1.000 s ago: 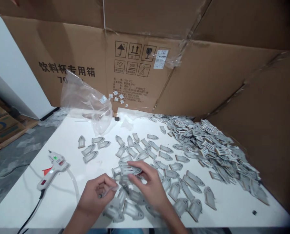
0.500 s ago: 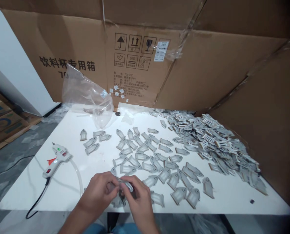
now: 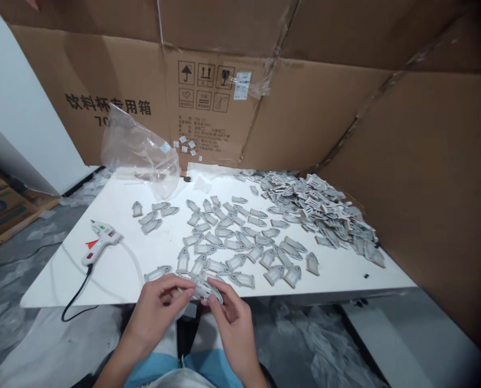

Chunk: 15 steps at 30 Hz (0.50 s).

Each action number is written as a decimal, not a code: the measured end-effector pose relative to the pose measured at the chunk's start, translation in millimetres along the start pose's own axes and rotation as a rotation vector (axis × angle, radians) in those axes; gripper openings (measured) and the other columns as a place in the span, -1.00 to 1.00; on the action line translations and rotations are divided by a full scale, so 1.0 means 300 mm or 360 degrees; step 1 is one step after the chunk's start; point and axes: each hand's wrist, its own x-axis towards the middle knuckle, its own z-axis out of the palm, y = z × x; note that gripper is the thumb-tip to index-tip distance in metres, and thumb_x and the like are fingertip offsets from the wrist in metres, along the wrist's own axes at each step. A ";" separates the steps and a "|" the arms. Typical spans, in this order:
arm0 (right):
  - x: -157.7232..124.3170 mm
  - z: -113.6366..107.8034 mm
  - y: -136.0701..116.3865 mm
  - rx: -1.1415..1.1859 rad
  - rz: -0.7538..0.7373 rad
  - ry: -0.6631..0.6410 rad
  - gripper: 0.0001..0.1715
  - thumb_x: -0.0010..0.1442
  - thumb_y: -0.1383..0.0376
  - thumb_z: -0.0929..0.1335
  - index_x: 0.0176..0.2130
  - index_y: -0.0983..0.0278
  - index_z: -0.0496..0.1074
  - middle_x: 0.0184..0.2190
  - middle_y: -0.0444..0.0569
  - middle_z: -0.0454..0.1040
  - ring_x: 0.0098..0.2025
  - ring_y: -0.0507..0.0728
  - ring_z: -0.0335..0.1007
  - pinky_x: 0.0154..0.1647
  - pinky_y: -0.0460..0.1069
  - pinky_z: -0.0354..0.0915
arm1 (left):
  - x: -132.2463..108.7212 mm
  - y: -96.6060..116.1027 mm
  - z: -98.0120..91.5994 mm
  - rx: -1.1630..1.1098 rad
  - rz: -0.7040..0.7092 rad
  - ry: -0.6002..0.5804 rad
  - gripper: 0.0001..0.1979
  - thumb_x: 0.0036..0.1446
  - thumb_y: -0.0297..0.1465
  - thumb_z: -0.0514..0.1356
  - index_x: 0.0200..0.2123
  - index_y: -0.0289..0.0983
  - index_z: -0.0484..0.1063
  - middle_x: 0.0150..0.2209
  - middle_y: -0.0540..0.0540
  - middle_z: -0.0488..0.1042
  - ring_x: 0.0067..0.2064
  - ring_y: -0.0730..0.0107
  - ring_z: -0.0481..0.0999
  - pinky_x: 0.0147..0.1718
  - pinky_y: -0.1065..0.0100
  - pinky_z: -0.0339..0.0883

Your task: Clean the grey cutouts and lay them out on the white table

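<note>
1. From my seat at the head feed, I see the piece (image 3: 203,290) held up between two bare hands, at the near edge of the table (image 3: 337,277).
2. The left hand (image 3: 159,304) has thumb and forefinger brought together, pinching at the piece's left end; exactly which part of it they grip, I cannot tell.
3. The right hand (image 3: 232,318) pinches the piece's right end between thumb and forefinger.
4. The piece is tilted, pale grey and partly hidden from me by the fingers.
5. Beyond the hands I see loose pieces (image 3: 224,233) lying flat, some touching or overlapping; one lies just beyond the left hand, and a group of five sits apart to the left.
6. A heaped pile (image 3: 316,202) of similar pieces covers the far right of the table.
7. To the left I have a white glue gun (image 3: 103,240) with a red trigger, its black cord (image 3: 78,293) hanging over the table's edge.
8. At the back, a clear bag (image 3: 139,153) stands against the carton (image 3: 123,64), near several small stickers (image 3: 184,149).
</note>
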 end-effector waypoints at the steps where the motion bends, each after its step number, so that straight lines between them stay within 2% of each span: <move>1: -0.017 -0.001 -0.004 0.0000 -0.0002 -0.0019 -0.55 0.39 0.01 0.49 0.15 0.15 0.64 0.05 0.12 0.68 -0.09 0.27 0.70 0.01 0.12 0.61 | -0.015 0.007 0.002 0.0047 0.0037 0.0009 -0.64 0.28 -0.07 0.36 -0.12 -0.23 0.75 -0.22 -0.15 0.65 -0.32 0.37 0.46 -0.32 0.41 0.31; 6: -0.079 0.012 -0.021 0.0005 -0.0044 -0.0056 -0.57 0.39 0.03 0.49 0.14 0.16 0.65 0.06 0.12 0.69 -0.07 0.26 0.69 0.05 0.13 0.59 | -0.073 0.049 0.021 0.0251 0.0206 0.0039 -0.70 0.32 -0.14 0.33 -0.09 -0.18 0.78 -0.32 -0.09 0.62 -0.37 0.37 0.45 -0.38 0.41 0.27; 9: -0.094 0.020 -0.033 0.0006 -0.0073 -0.0060 -0.58 0.40 0.05 0.49 0.15 0.15 0.65 0.07 0.12 0.69 -0.03 0.28 0.68 0.08 0.14 0.59 | -0.093 0.059 0.032 0.0339 0.0330 0.0049 -0.75 0.38 -0.21 0.29 -0.07 -0.13 0.78 -0.29 -0.10 0.63 -0.32 0.34 0.51 -0.34 0.40 0.31; 15: -0.109 0.027 -0.040 0.0041 -0.0100 -0.0067 -0.57 0.39 0.06 0.49 0.16 0.16 0.65 0.08 0.14 0.68 0.05 0.33 0.66 0.09 0.17 0.60 | -0.119 0.050 0.059 0.0465 0.0560 0.0221 -0.75 0.43 -0.30 0.24 -0.04 -0.10 0.76 -0.25 -0.12 0.59 -0.34 0.34 0.54 -0.33 0.39 0.37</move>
